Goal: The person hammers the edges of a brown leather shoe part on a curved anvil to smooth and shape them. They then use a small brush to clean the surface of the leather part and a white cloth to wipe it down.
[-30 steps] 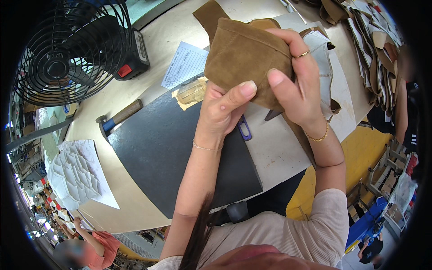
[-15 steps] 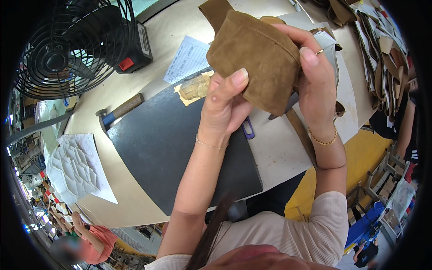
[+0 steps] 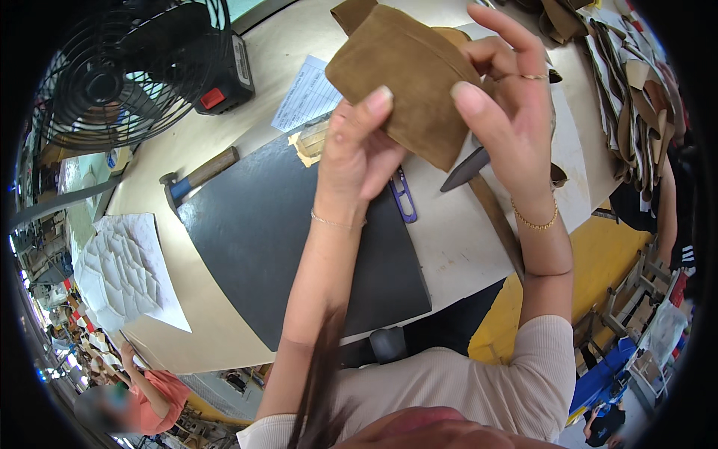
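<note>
A brown suede piece (image 3: 404, 82) with a stitched seam along its upper right side is held up above the table. My left hand (image 3: 363, 142) grips its lower left edge, thumb on the front and the other fingers behind. At its right edge, my right hand (image 3: 512, 112) has its fingers spread, one finger raised and the thumb tip beside the suede. Below the piece lie purple-handled thread snips (image 3: 404, 198) and a dark pointed tool head (image 3: 465, 169) by a wooden handle (image 3: 497, 224). More brown material shows behind the suede, partly hidden.
A black board (image 3: 314, 254) covers the table's middle. Left of it are a hammer (image 3: 206, 176), stacked white pieces (image 3: 123, 273) and a fan (image 3: 105, 86). A printed paper slip (image 3: 307, 93) lies behind the board. Hanging strips (image 3: 628, 97) bunch at the right; other people are nearby.
The suede piece and my left hand have shifted slightly left. My right hand has loosened, lifting one finger and spreading from the edge. More of the snips and dark tool head shows.
</note>
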A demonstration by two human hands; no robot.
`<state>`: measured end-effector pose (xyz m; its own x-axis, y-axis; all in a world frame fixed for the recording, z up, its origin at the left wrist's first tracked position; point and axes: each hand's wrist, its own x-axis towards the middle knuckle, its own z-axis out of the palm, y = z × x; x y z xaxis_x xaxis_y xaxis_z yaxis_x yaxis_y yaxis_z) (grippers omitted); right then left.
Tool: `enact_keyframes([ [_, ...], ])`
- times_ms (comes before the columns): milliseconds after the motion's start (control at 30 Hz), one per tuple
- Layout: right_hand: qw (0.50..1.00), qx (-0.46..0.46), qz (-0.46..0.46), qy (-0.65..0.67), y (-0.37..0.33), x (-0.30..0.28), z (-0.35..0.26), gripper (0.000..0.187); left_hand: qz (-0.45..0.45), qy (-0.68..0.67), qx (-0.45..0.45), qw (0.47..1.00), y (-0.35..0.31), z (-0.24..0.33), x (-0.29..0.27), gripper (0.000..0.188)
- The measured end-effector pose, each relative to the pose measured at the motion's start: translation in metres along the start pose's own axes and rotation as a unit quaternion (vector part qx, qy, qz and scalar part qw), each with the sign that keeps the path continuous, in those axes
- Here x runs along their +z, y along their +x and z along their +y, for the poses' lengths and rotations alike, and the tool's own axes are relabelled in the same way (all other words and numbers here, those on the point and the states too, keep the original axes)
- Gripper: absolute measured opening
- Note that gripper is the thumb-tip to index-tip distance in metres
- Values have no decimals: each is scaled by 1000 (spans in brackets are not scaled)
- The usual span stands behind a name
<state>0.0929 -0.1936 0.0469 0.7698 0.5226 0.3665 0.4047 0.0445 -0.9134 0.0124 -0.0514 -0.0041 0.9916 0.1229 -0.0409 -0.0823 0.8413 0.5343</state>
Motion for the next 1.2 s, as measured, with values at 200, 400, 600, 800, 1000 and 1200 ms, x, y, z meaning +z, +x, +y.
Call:
enact_keyframes([
  [200,990,-10,45,-131,-9,-12,-6,57,-13,-68,26,997,0,8,2,50],
  [400,977,-38,85,-194,-73,-40,-66,56,7,-150,16,989,-17,3,60,47],
  [600,977,-69,112,-168,-122,-56,-113,50,-45,10,79,996,-81,48,123,52],
  [800,985,-65,84,-139,-165,-64,-148,33,-35,95,199,975,-106,139,138,43],
  [1000,990,-78,46,-111,-198,-60,-172,22,-139,459,369,796,-268,255,122,54],
  [1200,996,-78,-43,-10,-245,-51,-207,22,-385,364,-9,848,-394,220,128,72],
])
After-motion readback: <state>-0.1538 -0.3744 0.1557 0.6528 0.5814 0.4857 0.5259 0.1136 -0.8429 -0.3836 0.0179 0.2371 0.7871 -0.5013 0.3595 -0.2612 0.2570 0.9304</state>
